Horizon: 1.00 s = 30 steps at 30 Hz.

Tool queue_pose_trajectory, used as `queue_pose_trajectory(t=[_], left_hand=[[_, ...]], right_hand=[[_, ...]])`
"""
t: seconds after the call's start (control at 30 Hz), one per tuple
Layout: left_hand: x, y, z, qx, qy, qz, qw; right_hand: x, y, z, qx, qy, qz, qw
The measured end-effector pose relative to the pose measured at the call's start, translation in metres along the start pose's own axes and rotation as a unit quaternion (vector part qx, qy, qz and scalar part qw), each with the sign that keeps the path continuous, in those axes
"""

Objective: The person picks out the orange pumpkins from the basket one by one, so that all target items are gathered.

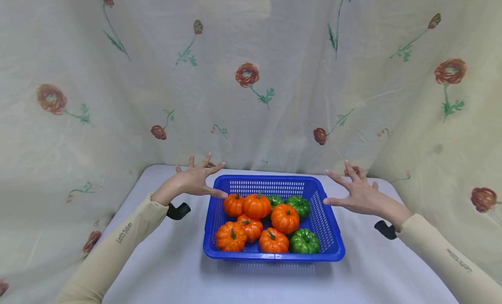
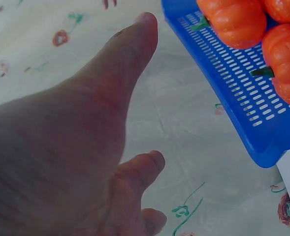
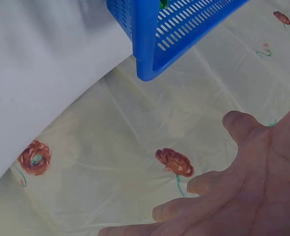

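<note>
A blue plastic basket with slotted walls stands on the white table. Inside it lie several small orange pumpkins toward the left and middle, and green pumpkins toward the right. My left hand hovers by the basket's back left corner, fingers spread, its thumb overlapping the rim in the head view. On the other side my right hand is raised near the right rim with fingers spread wide. Neither hand holds anything. The left wrist view has the left thumb beside the basket wall.
White tabletop surrounds the basket. Behind and on both sides hangs a pale curtain printed with red flowers. A black wrist strap piece sits at the left wrist, another at the right.
</note>
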State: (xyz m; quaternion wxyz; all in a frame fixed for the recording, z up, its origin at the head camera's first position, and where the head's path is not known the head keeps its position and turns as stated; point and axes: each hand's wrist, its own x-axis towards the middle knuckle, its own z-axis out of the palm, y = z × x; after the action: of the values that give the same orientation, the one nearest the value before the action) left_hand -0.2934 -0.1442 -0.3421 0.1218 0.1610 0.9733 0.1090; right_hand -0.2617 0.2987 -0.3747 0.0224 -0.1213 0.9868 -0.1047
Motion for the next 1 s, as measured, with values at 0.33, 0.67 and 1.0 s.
queue_pose_trajectory(t=[0.33, 0.67, 1.0], left_hand=[[-0.004, -0.007, -0.006, -0.011, 0.02, -0.004, 0.9997], [-0.005, -0.029, 0.022, -0.143, 0.016, -0.007, 0.9895], [0.007, -0.05, 0.077, -0.46, -0.011, -0.083, 0.8839]], right_hand=[[0.004, -0.001, 0.0, 0.019, 0.021, -0.007, 0.9996], [0.008, -0.018, 0.018, 0.064, 0.028, -0.067, 0.9953], [0.014, -0.047, 0.053, 0.18, -0.07, -0.112, 0.9748]])
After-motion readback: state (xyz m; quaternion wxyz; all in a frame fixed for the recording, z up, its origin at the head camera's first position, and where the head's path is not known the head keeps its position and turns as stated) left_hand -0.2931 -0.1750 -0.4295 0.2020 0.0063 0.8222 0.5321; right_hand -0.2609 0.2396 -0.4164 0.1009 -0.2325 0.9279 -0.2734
